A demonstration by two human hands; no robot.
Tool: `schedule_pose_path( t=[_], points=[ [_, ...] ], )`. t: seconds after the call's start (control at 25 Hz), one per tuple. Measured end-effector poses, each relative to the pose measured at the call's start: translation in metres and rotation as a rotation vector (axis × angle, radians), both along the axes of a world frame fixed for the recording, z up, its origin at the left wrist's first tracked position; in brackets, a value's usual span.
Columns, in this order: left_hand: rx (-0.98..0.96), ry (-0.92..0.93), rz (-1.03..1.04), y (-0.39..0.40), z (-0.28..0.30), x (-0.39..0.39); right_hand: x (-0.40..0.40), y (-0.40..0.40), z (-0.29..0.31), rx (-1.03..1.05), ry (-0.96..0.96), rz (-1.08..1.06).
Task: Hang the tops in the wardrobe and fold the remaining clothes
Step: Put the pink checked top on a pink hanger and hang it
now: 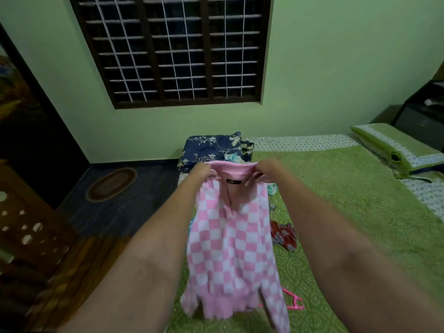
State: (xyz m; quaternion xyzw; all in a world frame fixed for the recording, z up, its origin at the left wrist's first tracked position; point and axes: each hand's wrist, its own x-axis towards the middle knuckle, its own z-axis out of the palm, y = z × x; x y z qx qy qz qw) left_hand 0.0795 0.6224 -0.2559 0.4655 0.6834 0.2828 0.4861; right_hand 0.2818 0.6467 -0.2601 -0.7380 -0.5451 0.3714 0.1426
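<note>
A pink and white checked top (230, 243) hangs in the air over the bed's left edge, its back label facing me. My left hand (203, 170) grips the collar's left end and my right hand (268, 169) grips its right end, both arms stretched forward. A pink hanger (294, 301) lies on the green bedspread, partly hidden behind the top's hem. A red patterned garment (283, 234) lies crumpled on the bed to the right of the top. More small clothes (272, 189) peek out behind my right forearm.
The bed (355, 212) with a green cover fills the right side, with a pillow (394, 147) at the far right. A folded blue floral blanket (213, 147) sits at the bed's far left corner. A dark wardrobe (28, 131) and wooden furniture stand left; an oval mat (111, 183) lies on the floor.
</note>
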Motion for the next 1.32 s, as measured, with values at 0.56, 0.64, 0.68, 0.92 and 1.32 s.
schedule_pose_path(
  t=[0.56,0.64,0.68,0.92,1.32],
  points=[
    [-0.416,0.836,-0.592,-0.085,-0.420,0.022,0.041,-0.087,-0.403,-0.600,-0.157,0.249],
    [-0.446,0.828,-0.601,-0.100,-0.456,0.025,0.030,-0.108,-0.453,-0.563,-0.165,0.300],
    [-0.439,0.855,-0.603,-0.103,-0.472,0.027,0.025,-0.113,-0.473,-0.542,-0.167,0.302],
    [-0.456,0.890,-0.696,-0.094,-0.520,0.024,0.015,-0.122,-0.517,-0.287,-0.402,0.310],
    [-0.865,0.418,-0.955,-0.082,-0.415,-0.045,-0.017,-0.133,-0.430,-0.461,-0.419,0.303]
  ],
)
